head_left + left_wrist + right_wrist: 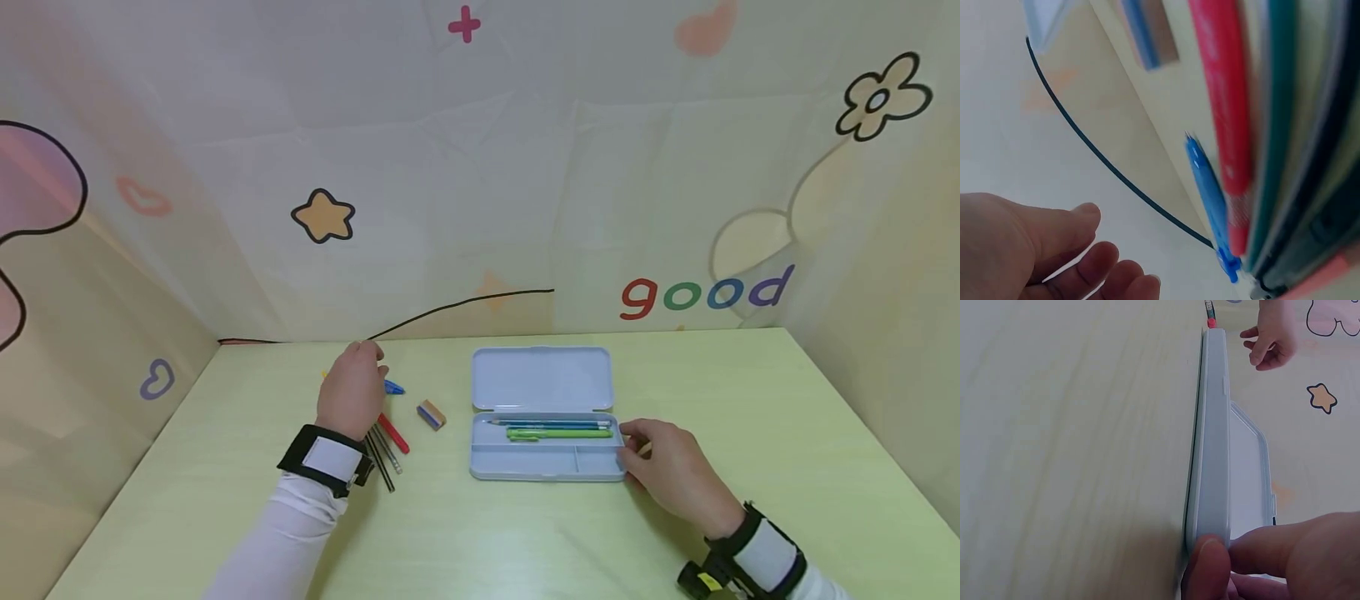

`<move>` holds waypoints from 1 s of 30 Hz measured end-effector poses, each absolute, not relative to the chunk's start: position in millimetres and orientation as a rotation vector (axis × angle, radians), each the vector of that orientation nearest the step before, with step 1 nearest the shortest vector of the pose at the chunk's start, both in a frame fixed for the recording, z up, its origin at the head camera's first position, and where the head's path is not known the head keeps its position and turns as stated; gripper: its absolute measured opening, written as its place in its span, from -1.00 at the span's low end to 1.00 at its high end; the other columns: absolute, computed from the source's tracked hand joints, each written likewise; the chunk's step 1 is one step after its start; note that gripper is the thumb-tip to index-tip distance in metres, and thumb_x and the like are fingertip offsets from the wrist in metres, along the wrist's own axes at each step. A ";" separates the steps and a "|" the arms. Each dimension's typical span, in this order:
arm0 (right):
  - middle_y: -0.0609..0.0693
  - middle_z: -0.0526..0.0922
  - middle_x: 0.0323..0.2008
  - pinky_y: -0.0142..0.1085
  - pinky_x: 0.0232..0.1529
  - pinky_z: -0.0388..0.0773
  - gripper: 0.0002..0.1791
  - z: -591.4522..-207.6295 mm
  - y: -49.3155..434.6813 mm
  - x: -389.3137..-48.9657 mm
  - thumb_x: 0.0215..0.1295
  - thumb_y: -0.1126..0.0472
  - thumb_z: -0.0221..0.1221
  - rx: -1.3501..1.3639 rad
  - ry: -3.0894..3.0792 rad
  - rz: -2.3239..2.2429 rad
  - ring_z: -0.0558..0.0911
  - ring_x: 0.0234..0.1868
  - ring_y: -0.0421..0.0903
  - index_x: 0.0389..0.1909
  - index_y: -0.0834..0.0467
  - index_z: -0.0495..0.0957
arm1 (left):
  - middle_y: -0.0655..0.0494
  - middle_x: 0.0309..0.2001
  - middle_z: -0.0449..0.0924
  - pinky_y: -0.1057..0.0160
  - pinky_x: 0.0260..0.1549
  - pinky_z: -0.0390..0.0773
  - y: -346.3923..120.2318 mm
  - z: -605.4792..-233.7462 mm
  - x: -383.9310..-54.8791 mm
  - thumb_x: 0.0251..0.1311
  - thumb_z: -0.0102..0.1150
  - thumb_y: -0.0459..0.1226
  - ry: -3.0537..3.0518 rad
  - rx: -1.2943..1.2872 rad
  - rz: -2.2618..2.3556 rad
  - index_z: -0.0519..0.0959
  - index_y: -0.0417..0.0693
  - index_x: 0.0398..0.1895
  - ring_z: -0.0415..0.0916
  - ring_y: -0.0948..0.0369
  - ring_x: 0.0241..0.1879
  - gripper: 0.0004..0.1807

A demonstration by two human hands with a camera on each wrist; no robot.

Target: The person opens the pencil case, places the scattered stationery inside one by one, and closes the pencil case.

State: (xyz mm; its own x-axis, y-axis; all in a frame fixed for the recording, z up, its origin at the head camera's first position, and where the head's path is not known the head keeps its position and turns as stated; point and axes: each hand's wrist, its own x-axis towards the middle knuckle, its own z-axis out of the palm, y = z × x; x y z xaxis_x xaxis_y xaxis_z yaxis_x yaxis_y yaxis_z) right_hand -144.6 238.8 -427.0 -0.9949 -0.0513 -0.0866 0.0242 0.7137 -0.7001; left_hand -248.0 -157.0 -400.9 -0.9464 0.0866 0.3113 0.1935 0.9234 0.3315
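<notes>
A pale blue, rectangular hinged pencil case (525, 463) lies open near the middle of the counter (480, 542), its lid (542, 379) spread toward the back edge. The right hand (671, 467) pinches the case's right end, thumb and fingers clamped on its wall. In the case's long rear compartment, slender blue pencils (551, 424) lie alongside a bright green plastic pen (562, 434); a short divider splits the front strip.

The left hand (351, 392) hangs over loose writing tools on the counter's left half, toward the back edge. It holds nothing; its fingers curl loosely, with the thumb apart from the fingertips. Beneath and beside it lie a blue plastic pen (394, 388), a red pen (393, 433) and thin dark pencils (382, 469), whose near ends point toward the front edge. A small block eraser in tan, white and blue (431, 415) sits between this group and the case. Behind the back edge hangs a pale printed cloth (480, 167) with a star and coloured letters reading "good".
</notes>
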 end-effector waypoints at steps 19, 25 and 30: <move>0.07 0.60 -0.25 -0.34 -0.48 0.56 -0.57 -428.1 238.5 -144.2 0.47 0.34 0.27 0.022 2.798 -1.149 0.59 -0.41 -0.11 0.27 0.46 0.53 | -0.47 -0.18 0.66 -0.20 -0.23 0.71 -211.5 -418.4 -283.9 0.44 0.21 -0.37 -2.927 0.289 -0.596 0.57 -0.58 -0.13 0.71 -0.28 -0.21 -0.72; 0.05 0.60 -0.27 -0.34 -0.48 0.56 -0.58 -428.3 238.4 -144.7 0.46 0.34 0.27 -0.007 2.814 -1.147 0.58 -0.41 -0.12 0.25 0.46 0.55 | -0.43 -0.20 0.72 -0.22 -0.22 0.71 -218.6 -421.0 -284.9 0.43 0.14 -0.38 -2.972 0.316 -0.562 0.64 -0.51 -0.27 0.73 -0.28 -0.22 -0.75; 0.05 0.60 -0.27 -0.34 -0.48 0.56 -0.58 -428.0 239.1 -144.9 0.46 0.34 0.27 -0.019 2.817 -1.146 0.58 -0.41 -0.11 0.25 0.45 0.55 | -0.41 -0.25 0.72 -0.19 -0.27 0.72 -218.5 -417.7 -281.8 0.41 0.03 -0.44 -2.990 0.314 -0.543 0.64 -0.47 -0.39 0.73 -0.23 -0.28 -0.73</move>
